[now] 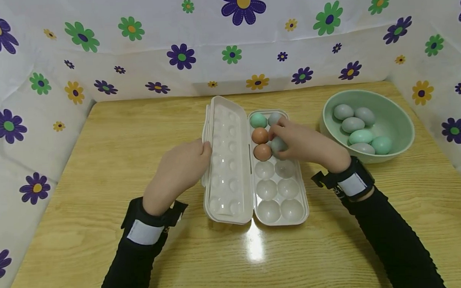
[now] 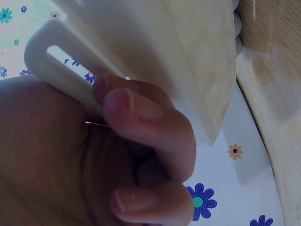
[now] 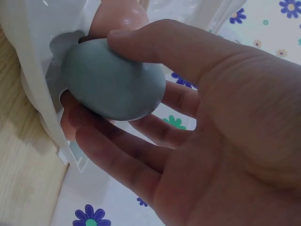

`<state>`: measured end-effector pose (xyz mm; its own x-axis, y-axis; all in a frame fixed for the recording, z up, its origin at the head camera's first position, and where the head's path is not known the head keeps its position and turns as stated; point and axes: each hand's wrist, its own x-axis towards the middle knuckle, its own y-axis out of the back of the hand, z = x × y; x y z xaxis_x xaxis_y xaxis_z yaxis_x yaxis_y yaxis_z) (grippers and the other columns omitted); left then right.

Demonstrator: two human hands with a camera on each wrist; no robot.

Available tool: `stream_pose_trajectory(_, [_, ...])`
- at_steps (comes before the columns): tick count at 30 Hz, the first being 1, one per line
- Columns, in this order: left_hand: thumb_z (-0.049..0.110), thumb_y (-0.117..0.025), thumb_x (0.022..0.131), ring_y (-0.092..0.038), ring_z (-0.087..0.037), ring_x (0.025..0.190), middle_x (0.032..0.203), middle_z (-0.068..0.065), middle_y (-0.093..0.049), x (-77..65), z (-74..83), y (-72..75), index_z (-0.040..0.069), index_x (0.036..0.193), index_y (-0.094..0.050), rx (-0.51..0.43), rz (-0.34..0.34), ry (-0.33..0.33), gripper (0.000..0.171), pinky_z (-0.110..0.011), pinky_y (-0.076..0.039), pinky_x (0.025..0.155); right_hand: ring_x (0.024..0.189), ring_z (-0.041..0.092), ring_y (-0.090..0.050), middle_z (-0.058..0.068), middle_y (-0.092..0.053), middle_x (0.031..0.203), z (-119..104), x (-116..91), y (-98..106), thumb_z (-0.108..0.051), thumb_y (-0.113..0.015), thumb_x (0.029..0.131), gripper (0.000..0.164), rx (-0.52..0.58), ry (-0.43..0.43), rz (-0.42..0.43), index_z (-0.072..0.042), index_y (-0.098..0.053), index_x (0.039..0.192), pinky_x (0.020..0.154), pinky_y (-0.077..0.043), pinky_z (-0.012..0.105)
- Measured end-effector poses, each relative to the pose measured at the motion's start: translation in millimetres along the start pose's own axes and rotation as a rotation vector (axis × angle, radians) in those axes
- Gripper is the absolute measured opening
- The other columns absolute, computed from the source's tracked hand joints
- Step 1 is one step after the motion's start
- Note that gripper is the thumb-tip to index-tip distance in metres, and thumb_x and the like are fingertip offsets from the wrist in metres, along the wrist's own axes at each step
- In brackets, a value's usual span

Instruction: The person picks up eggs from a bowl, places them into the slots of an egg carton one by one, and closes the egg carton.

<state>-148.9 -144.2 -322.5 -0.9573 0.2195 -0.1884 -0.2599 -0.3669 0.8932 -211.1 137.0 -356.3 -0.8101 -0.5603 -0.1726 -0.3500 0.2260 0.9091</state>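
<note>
The person's right hand (image 1: 302, 142) covers part of the blue-grey oval egg (image 1: 278, 145) it holds; what lies beneath the hand, I can't make out. The black fabric left sleeve (image 1: 132, 266) and right sleeve (image 1: 392, 240) run off the head view's bottom edge.

passable: near-side tabletop (image 1: 215, 263) | blocking: carton lid (image 1: 222, 161), green bowl (image 1: 391, 119) (right hand (image 1: 304, 145) between them)

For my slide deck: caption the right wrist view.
The right hand holds a grey-blue egg at the carton.
</note>
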Motion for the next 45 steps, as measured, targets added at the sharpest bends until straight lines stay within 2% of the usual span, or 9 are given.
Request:
stream_pose_trajectory(10, [0.032,-0.023,0.107,-0.053,-0.021,0.062,0.07,-0.006,-0.053,0.3,-0.6,-1.4,0.009,0.094,-0.057,0.011,-0.002,-0.001,0.043,-0.032,-0.039,0.053,0.091,0.027,-0.059,0.014,-0.046,0.121,-1.3,-0.4,-4.1,-0.012,-0.072,0.089,0.037,-0.023,-0.013,-0.029,-0.005,-0.058,0.122,0.082,-0.052,0.041])
stream_pose_trajectory(24, [0.031,-0.023,0.107,-0.053,-0.021,0.061,0.071,-0.006,-0.054,1.1,-0.9,-2.6,0.009,0.098,-0.058,0.015,0.0,-0.001,0.043,-0.032,-0.039,0.053,0.092,0.028,-0.06,0.014,-0.049,0.127,-2.2,1.1,-6.4,-0.012,-0.074,0.089,0.04,-0.059,-0.048,-0.063,-0.008,-0.057,0.125,0.084,-0.053,0.044])
stream_pose_trajectory(31, [0.031,-0.024,0.107,-0.052,-0.021,0.06,0.07,-0.006,-0.054,0.8,-0.4,-2.4,0.009,0.097,-0.058,0.017,0.002,-0.002,0.042,-0.032,-0.038,0.052,0.087,0.027,-0.06,0.014,-0.05,0.122,-1.8,1.1,-7.8,-0.01,-0.075,0.088,0.038,-0.075,-0.017,-0.045,-0.008,-0.058,0.122,0.082,-0.053,0.043])
stream_pose_trajectory(45, [0.031,-0.025,0.107,-0.051,-0.02,0.058,0.069,-0.005,-0.054,0.5,-0.5,-1.9,0.009,0.095,-0.058,0.014,0.013,-0.015,0.041,-0.031,-0.037,0.05,0.092,0.026,-0.061,0.008,-0.055,0.118,-1.2,0.8,-9.5,-0.01,-0.078,0.086,0.038,-0.11,0.013,-0.025,-0.007,-0.06,0.119,0.087,-0.053,0.043])
